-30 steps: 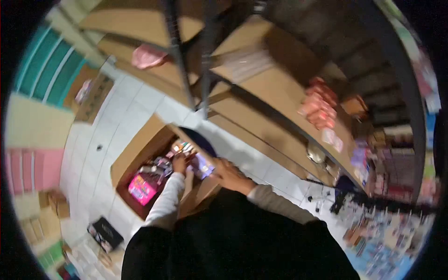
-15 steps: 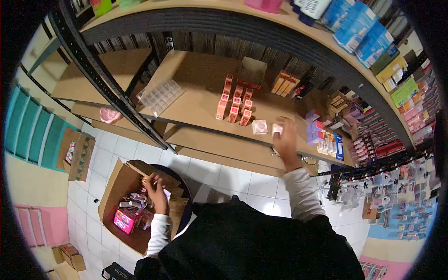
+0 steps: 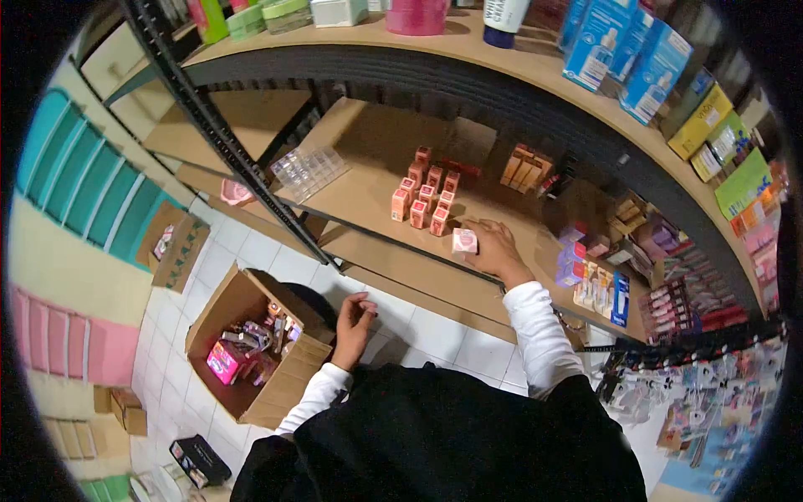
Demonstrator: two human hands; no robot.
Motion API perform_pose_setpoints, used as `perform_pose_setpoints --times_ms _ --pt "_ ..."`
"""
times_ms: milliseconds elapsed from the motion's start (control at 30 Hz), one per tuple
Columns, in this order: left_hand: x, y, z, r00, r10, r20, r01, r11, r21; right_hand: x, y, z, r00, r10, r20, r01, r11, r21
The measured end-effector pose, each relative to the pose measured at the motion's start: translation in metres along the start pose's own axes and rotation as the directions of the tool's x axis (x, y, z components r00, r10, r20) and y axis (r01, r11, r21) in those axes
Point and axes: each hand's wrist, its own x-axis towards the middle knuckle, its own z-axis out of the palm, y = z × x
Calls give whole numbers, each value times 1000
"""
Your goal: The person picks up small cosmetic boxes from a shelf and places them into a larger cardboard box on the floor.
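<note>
My right hand [image 3: 495, 249] is at the front edge of the middle shelf, its fingers and thumb around a small white-and-pink box [image 3: 465, 242]. Whether a second small box sits under the palm is hidden. Just left of it, small orange-and-pink boxes [image 3: 418, 214] stand upright in rows. My left hand [image 3: 355, 326] hovers beside the cardboard box [image 3: 288, 376], fingers loosely bent and apart, with nothing seen in it. Inside that carton lie a bright pink packet [image 3: 224, 361] and several small packaged items.
A clear divided organizer [image 3: 309, 173] lies at the shelf's left end near a black metal post [image 3: 226, 142]. Purple boxes [image 3: 571, 263] and a blue-edged pack [image 3: 620, 299] stand to the right. Overhead, the upper shelf [image 3: 368, 52] carries bottles and blue boxes [image 3: 594, 42].
My left hand has come out of the carton and moved right. My right hand has shifted left to the small white-and-pink box; the second such box no longer shows. The view has turned slightly.
</note>
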Motion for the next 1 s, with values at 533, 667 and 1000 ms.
perform_pose_setpoints --times_ms 533,667,1000 --pt "-16 29 16 975 -218 49 224 953 -205 -24 -135 -3 907 -376 190 244 837 490" --pt "-14 18 -17 983 -169 -74 158 978 -136 -9 -190 27 807 -537 244 386 794 470" --pt "-39 24 -160 922 17 -388 -36 998 -42 42 -277 100 835 -216 506 -43 891 452"
